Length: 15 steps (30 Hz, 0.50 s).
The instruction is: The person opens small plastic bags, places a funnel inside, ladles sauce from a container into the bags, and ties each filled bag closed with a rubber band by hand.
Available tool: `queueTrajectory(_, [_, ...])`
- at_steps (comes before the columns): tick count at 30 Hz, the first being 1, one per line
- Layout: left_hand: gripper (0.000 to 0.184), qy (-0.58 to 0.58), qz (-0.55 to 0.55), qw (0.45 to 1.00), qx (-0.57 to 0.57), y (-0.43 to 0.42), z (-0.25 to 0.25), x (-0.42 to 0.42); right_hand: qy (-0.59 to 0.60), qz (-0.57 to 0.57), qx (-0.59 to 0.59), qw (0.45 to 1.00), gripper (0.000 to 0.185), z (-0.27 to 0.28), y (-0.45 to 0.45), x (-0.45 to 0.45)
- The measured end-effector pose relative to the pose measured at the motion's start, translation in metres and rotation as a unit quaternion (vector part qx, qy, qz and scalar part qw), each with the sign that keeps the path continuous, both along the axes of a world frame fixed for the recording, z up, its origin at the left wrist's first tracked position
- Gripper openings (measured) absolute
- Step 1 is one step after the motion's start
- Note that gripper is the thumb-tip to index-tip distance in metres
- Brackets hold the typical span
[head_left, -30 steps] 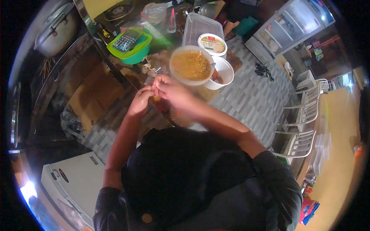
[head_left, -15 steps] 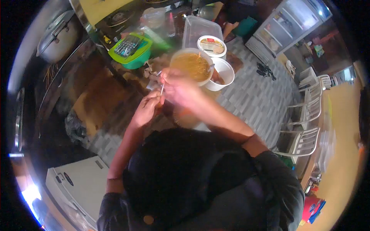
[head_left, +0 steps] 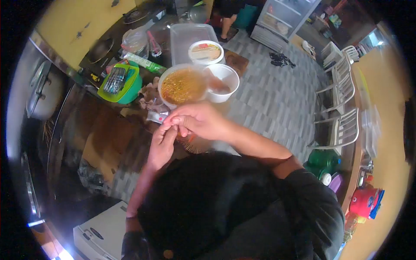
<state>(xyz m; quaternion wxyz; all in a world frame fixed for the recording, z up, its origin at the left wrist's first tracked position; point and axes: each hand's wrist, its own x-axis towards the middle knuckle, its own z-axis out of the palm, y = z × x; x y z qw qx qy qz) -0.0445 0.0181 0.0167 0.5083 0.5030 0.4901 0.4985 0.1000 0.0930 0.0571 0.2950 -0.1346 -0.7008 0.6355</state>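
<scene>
My left hand (head_left: 163, 145) and my right hand (head_left: 197, 120) meet at the fingertips, both pinched closed on something I cannot make out. Just beyond them stands a translucent bowl (head_left: 182, 86) of yellow-orange liquid with bits in it. A white tub (head_left: 232, 89) with something brownish inside touches its right side. A lidded round tub (head_left: 206, 52) with a printed label is behind. Crumpled brownish material (head_left: 149, 93) and a small silvery packet (head_left: 154, 117) lie left of the bowl. Below my right hand, a round ribbed object (head_left: 193, 145) partly shows.
A green basin (head_left: 130, 89) holding packets stands at the left, near a green-and-white tube-shaped pack (head_left: 149, 65). Behind are a clear plastic container (head_left: 180, 39) and a bottle (head_left: 154, 47). White chairs (head_left: 342, 130) line the right. Another person's leg (head_left: 227, 26) shows at the back.
The view has turned, so the bowl and tubs appear further left. My hands, apart with a thin pale stick between them half a second ago, are together again; the stick no longer shows.
</scene>
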Motion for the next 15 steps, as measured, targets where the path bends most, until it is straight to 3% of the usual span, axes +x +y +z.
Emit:
queueTrajectory(2, [0.017,-0.001,0.026,1.000,0.005,0.006,-0.006,0.014,-0.008,-0.031,-0.052,0.998,0.024,-0.003,0.000,0.010])
queueTrajectory(6, [0.012,0.032,-0.061,0.994,0.080,0.019,-0.020,0.026,-0.010,-0.043,-0.080,0.996,0.027,-0.017,0.004,0.029])
queueTrajectory(9, [0.010,0.128,-0.044,0.985,0.108,0.025,-0.014,0.040,-0.042,-0.062,-0.069,0.995,0.030,-0.020,0.005,0.038])
queueTrajectory(13, [0.011,0.211,-0.018,0.962,0.173,0.034,-0.009,0.049,0.043,-0.114,-0.048,0.991,0.024,-0.026,0.011,0.044])
queueTrajectory(15, [0.010,0.176,-0.020,0.972,0.154,0.039,-0.018,0.055,0.063,-0.108,-0.058,0.990,0.024,-0.026,0.017,0.050])
